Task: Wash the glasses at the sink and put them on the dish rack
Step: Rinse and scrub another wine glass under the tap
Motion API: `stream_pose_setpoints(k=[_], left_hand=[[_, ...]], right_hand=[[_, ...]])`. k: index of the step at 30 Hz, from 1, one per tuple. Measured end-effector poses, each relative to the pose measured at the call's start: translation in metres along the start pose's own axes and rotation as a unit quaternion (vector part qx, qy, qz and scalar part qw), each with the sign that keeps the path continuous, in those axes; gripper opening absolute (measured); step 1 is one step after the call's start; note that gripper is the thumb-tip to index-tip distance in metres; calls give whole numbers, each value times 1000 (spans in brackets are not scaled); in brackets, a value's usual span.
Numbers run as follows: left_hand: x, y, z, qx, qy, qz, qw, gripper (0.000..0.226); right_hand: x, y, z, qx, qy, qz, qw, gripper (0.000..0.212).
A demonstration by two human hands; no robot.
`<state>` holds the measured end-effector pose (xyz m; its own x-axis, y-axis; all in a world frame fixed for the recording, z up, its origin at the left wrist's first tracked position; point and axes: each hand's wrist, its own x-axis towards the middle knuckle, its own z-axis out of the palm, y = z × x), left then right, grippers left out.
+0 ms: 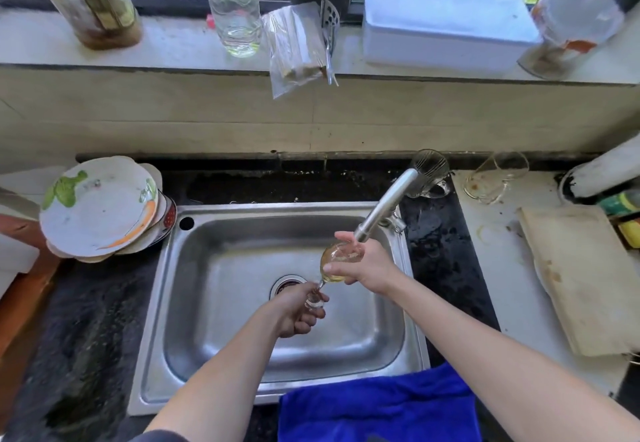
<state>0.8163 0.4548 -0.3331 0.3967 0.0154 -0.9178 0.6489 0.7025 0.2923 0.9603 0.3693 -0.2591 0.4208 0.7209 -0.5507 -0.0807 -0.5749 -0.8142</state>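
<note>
A stemmed wine glass [335, 258] with yellowish liquid in its bowl lies tilted over the steel sink [242, 233], its mouth just under the faucet spout [384, 206]. My right hand [367, 265] grips the bowl, fingers curled round it. My left hand [298, 310] holds the foot and stem lower left, above the drain [285, 284]. Two more glasses stand on the counter behind the faucet: a clear one [429, 171] and a dirty tilted one [495, 178].
A stack of painted plates [100, 209] sits left of the sink. A blue cloth [377, 407] hangs over the front edge. A wooden cutting board [585, 275] lies at the right. Bottles, a glass [235, 18] and a white box [446, 25] stand on the windowsill.
</note>
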Motion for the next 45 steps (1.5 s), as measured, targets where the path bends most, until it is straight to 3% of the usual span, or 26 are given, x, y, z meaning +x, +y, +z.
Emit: stream_pose_setpoints(k=[4,8,15,19,22,26,29,32,35,40,43,45], left_hand=[[11,5,20,7,31,25,999,24],[21,21,37,-30,25,81,996,21],[33,53,32,-131,49,161,977,12],[27,67,12,-186,134,214,949,24],[14,68,-5,-181,180,231,939,34],[-7,61,-25,-33,240,201,949,26],[-22,50,-27,49,169,141,974,9],[-32,34,-16,76,91,88,989,18],[-39,26,-3,55,107,115,986,22],[-57,33,0,170,234,206,935,22],[-66,41,-9,285,305,244,875,27],[-64,42,-13,310,315,263,858,23]], right_hand=[[-11,2,-7,-117,44,-45,991,71],[-16,-5,-9,-266,61,-118,955,60],[-10,2,-27,-285,36,-209,935,56],[-1,-2,-26,-258,53,-233,936,59],[8,-4,-22,-209,72,-187,957,62],[18,-2,-15,-42,21,-90,995,65],[16,-6,-18,42,-25,-23,999,42],[12,0,-21,90,-21,37,995,24],[10,12,-15,148,11,124,981,25],[2,26,3,237,-21,196,951,15],[0,26,9,194,20,166,967,30],[-3,23,9,178,53,129,974,29]])
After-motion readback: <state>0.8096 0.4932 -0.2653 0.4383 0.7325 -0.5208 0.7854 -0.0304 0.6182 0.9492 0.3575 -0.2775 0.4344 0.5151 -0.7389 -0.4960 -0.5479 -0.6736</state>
